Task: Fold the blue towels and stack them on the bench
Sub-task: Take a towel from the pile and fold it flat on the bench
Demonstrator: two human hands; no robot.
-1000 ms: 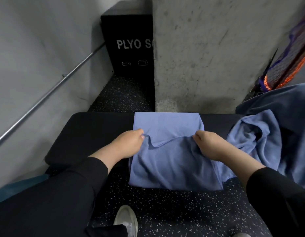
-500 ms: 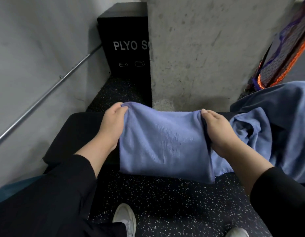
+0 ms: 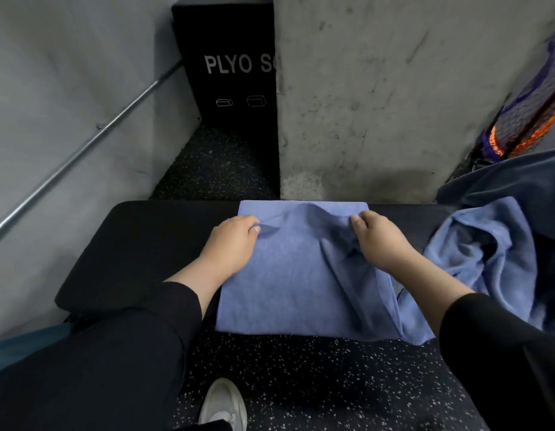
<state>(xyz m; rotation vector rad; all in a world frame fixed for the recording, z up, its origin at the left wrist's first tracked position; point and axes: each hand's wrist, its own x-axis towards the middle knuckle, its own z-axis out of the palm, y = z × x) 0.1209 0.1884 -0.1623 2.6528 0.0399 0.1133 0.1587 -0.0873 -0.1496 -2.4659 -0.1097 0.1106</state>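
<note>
Concrete walling and speckled rubber flooring frame a black padded desk (image 3: 139,244). Each grip is closed narrowly in a pinch on the blue towel (image 3: 301,284): the left hand (image 3: 231,244) and right hand (image 3: 383,242) hold the upper layer's far edge just short of the towel's far edge. From the grips the towel runs toward the person, its long axis across the desk, its near edge overhanging. Neither hand appears nearer. An unfolded towel heap (image 3: 487,253) lies right.

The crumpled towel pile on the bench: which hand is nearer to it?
Right. The right hand grips the flat towel beside the crumpled towel pile; the left hand grips its far side.
</note>
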